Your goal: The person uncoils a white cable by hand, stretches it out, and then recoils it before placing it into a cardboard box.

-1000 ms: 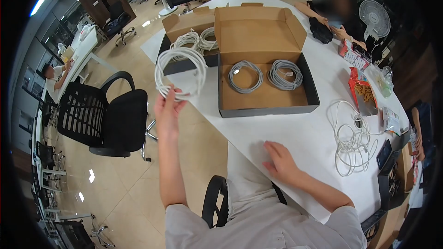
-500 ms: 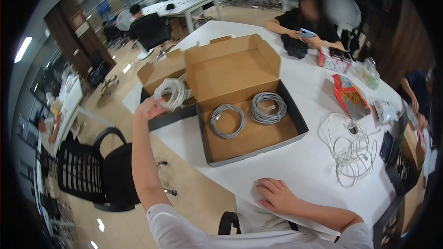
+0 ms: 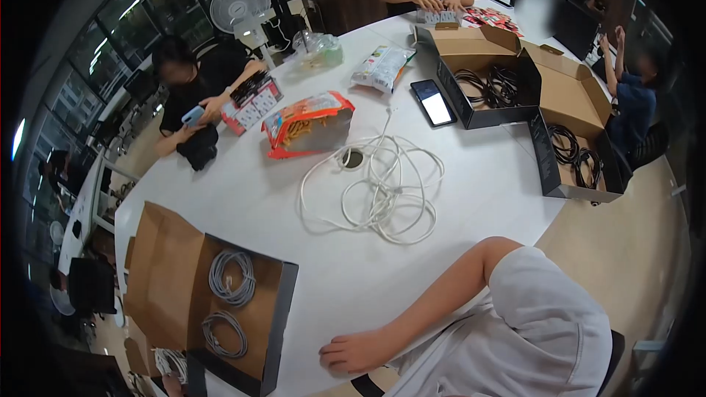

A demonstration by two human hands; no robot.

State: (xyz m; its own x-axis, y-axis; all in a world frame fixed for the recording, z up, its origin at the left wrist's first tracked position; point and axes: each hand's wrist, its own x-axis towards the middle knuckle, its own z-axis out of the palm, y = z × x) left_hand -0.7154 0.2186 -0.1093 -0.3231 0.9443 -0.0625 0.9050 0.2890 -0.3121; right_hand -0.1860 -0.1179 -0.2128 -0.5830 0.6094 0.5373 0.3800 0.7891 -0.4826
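Observation:
My right hand (image 3: 360, 351) rests on the white table near its edge, palm down, fingers loosely laid out and nothing held. At the lower left, a sliver of my left hand (image 3: 173, 387) shows beside a coil of white cable (image 3: 170, 362) in a partly visible second box. Its fingers are mostly hidden, so its grip cannot be made out. Between the hands stands an open cardboard box (image 3: 281, 316) holding two coils of grey cable, the larger coil (image 3: 232, 278) above the smaller coil (image 3: 225, 334). A tangled white cable (image 3: 382, 198) lies further in on the table.
An opened red snack bag (image 3: 309, 125), a phone (image 3: 434, 103) and another snack packet (image 3: 382, 68) lie across the table (image 3: 471, 206). Two boxes of black cables (image 3: 491, 87) (image 3: 573, 151) stand at the right. Several people sit around; one holds a phone (image 3: 193, 115).
My view has swung to the right, so the grey-cable box now appears at lower left and the black-cable boxes are in full view. My left hand has mostly left the picture. My right hand stays on the table.

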